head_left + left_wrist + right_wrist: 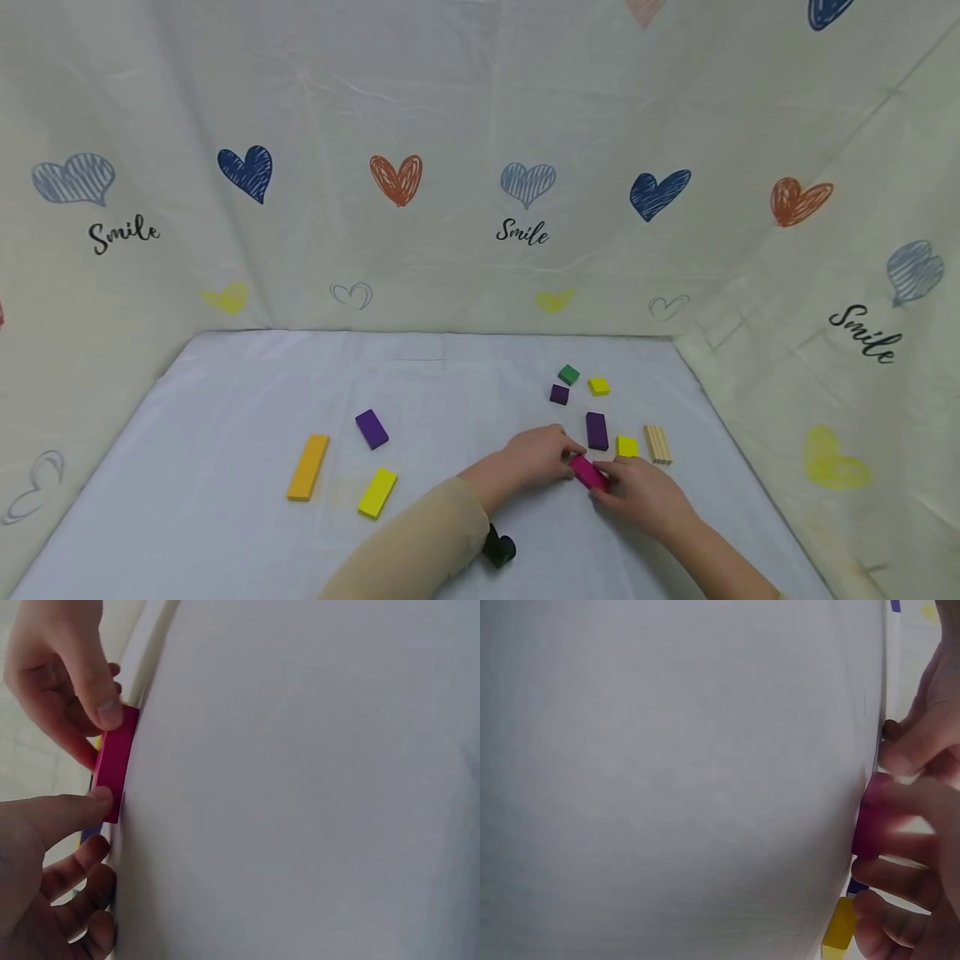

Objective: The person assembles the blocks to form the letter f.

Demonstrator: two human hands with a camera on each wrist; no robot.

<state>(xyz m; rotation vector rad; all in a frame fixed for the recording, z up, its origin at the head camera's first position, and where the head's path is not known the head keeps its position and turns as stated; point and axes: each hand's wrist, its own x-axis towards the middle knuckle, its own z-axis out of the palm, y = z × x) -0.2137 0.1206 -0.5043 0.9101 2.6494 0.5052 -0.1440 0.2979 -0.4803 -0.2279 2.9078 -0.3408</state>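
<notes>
A magenta block [587, 472] lies slantwise between the two hands, low over the white tabletop. My left hand [534, 458] holds its far left end, with the thumb [96, 796] against the side in the left wrist view. At the opposite end my right hand [647, 493] pinches the block between thumb and fingers. Just beyond them are a dark purple block [597, 432] and a yellow cube [627, 447]. That yellow piece [838, 928] also shows beside the right fingertips in the right wrist view.
Farther back sit a green cube [568, 375], a small purple cube [559, 395] and a yellow one [598, 386]. A ridged wooden piece [657, 444] lies to the right. Orange [308, 467], purple [372, 429] and yellow [377, 492] blocks lie left. A black object [499, 547] shows by the left sleeve.
</notes>
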